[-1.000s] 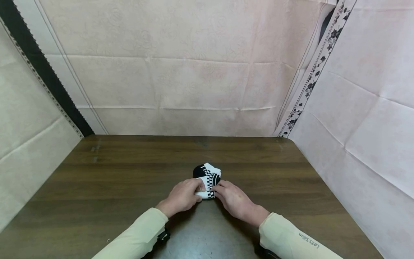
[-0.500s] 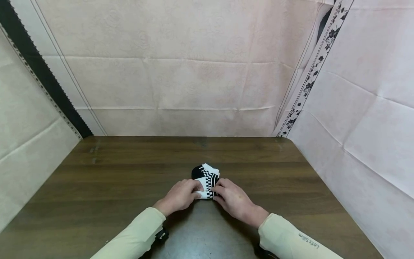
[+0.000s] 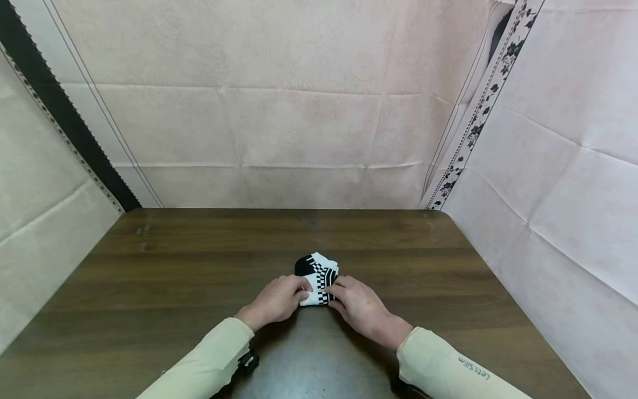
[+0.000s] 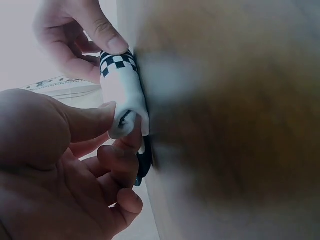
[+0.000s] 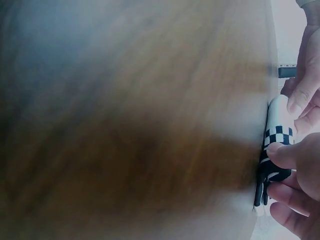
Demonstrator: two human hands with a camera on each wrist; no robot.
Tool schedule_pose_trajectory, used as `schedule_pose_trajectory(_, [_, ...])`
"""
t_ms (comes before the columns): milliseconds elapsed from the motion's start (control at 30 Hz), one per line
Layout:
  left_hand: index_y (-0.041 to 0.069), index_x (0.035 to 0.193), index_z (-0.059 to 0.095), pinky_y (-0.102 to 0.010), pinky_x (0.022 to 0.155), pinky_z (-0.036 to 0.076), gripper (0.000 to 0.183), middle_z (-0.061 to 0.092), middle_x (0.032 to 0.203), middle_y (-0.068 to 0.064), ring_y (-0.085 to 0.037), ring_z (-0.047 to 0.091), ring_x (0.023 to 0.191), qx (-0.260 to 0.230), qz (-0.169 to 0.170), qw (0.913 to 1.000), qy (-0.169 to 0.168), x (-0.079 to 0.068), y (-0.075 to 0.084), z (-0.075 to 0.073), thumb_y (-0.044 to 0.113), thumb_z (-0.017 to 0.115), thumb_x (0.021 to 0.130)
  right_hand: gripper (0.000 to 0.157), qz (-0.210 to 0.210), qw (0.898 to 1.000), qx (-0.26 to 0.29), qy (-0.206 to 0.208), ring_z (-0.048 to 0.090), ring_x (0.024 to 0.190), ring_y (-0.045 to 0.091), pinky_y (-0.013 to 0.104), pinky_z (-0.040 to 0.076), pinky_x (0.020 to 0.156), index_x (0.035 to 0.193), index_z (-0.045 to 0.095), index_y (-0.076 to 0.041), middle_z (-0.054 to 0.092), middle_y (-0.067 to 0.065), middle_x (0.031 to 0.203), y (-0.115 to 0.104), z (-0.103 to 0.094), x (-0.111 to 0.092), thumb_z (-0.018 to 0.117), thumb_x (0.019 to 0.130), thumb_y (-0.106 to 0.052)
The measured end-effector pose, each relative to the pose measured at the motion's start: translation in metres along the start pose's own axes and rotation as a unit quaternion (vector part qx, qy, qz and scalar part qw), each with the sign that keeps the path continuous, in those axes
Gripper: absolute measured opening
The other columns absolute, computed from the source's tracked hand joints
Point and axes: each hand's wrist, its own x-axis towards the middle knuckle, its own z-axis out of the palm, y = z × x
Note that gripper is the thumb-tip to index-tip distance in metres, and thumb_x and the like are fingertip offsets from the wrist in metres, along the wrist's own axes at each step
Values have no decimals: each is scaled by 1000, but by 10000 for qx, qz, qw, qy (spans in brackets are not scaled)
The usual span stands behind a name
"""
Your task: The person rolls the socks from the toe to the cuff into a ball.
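Note:
A black and white checkered sock point(image 3: 319, 267) lies on the table in front of me, its near end rolled or folded over. Whether it is one sock or two stacked, I cannot tell. My left hand point(image 3: 277, 299) pinches the left end of the roll. In the left wrist view, the thumb presses on top of the white sock roll point(image 4: 122, 85) and a fingertip is at its open end. My right hand point(image 3: 361, 307) pinches the right end, thumb over the checkered and black part, as the right wrist view shows. Flat layers lie beneath the roll.
The brown wooden table point(image 3: 199, 249) extends around the sock on all sides. Pale cloth point(image 3: 279, 111) hangs behind its far edge, with more cloth point(image 3: 563, 166) along the right and left sides.
Both hands keep their hold on the sock and barely move. A little more of the checkered and black part shows at the roll's right end. The view has shifted slightly.

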Motion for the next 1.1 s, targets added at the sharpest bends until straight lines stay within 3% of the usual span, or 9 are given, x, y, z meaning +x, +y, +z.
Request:
schedule_pose_trajectory(267, [13, 100, 72, -38, 76, 48, 6, 61, 93, 2, -15, 54, 82, -73, -36, 9993, 356, -3, 4, 1, 12, 71, 94, 21, 19, 9999, 71, -97, 61, 93, 15, 33, 54, 83, 112, 74, -12, 67, 1, 104, 2, 0, -1, 76, 91, -14])
schedule_pose_trajectory(500, [15, 101, 67, -36, 74, 46, 22, 55, 93, 1, -17, 53, 82, 74, 144, 9978, 647, -5, 5, 4, 13, 82, 85, 21, 48, 9996, 116, -241, 61, 93, 15, 32, 54, 82, 114, 73, -11, 65, 1, 104, 4, -1, 1, 74, 93, -15])
schedule_pose_trajectory(800, [16, 99, 67, -37, 75, 46, 25, 55, 93, 3, -16, 52, 82, 143, 212, 9979, 590, -5, 4, 4, 11, 85, 81, 21, 102, 9981, 305, -523, 60, 93, 16, 34, 53, 83, 117, 72, -8, 64, 3, 105, 6, -4, 2, 70, 96, -12])
schedule_pose_trajectory(1100, [15, 96, 68, -37, 76, 47, 16, 62, 93, 4, -15, 55, 81, 92, 235, 9985, 487, -4, 1, 4, 10, 79, 87, 20, 235, 9969, 435, -610, 57, 90, 15, 33, 53, 82, 117, 71, -8, 62, 3, 104, 5, -5, 1, 67, 98, -11])
